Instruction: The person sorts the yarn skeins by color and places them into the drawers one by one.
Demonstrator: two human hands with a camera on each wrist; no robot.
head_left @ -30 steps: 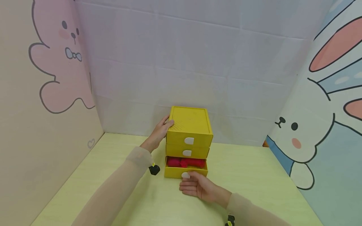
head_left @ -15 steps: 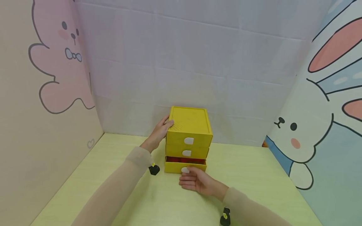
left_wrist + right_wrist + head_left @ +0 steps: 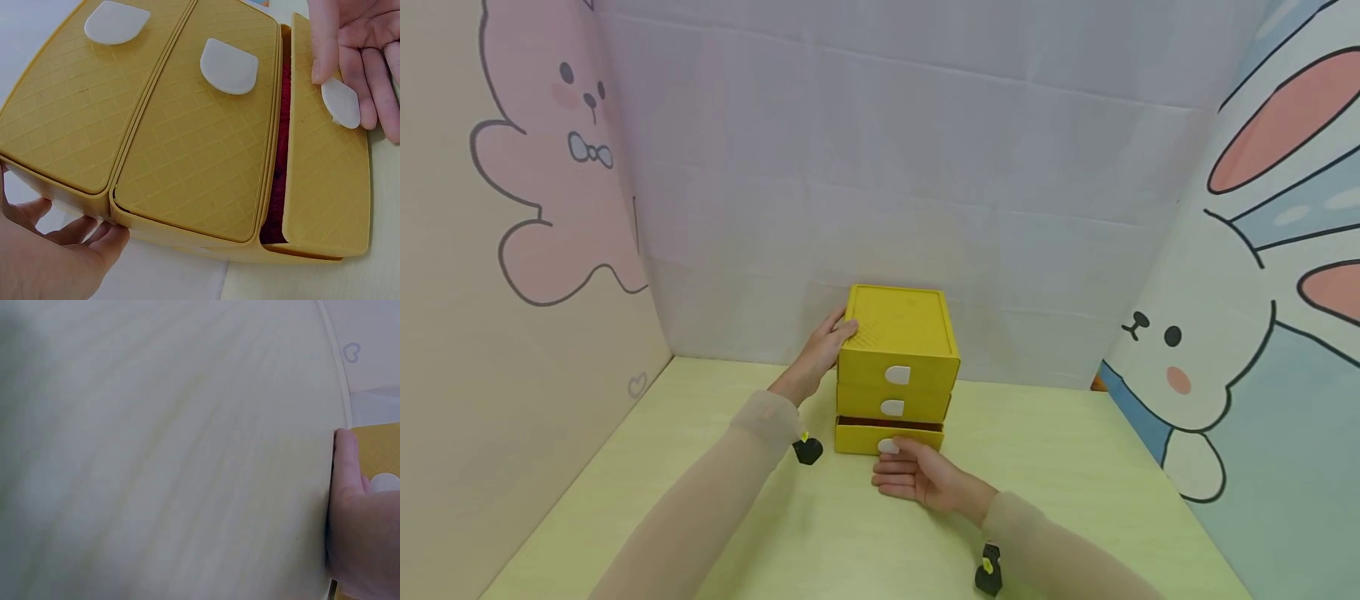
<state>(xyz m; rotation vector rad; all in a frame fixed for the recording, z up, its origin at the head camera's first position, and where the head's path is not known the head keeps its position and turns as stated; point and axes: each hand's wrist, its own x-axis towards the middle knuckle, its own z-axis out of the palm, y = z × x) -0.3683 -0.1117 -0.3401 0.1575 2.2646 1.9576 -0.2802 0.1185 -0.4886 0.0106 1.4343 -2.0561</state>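
Note:
A yellow desktop drawer box [image 3: 901, 321] with three stacked drawers and white tabs stands against the back wall. My left hand [image 3: 820, 354] holds its left side, thumb over the top edge and fingertips bent against the side wall [image 3: 81, 209]. The bottom drawer [image 3: 857, 437] sits partly out, with red contents [image 3: 282, 140] showing through the narrow gap. At its white tab [image 3: 341, 102] is my right hand [image 3: 928, 477], palm turned up. The thumb touches the drawer front beside the tab, and the other fingers extend straight below it.
A pale yellow-green table [image 3: 1060, 475] carries the box. White cloth [image 3: 760, 208] hangs behind it. Side panels with a pink bear [image 3: 568, 183] and a white rabbit [image 3: 1195, 350] flank the table.
The bottom drawer has slid inward, its gap narrowing and hiding the red contents in the head view. My right hand has moved forward with it; the left has kept its hold.

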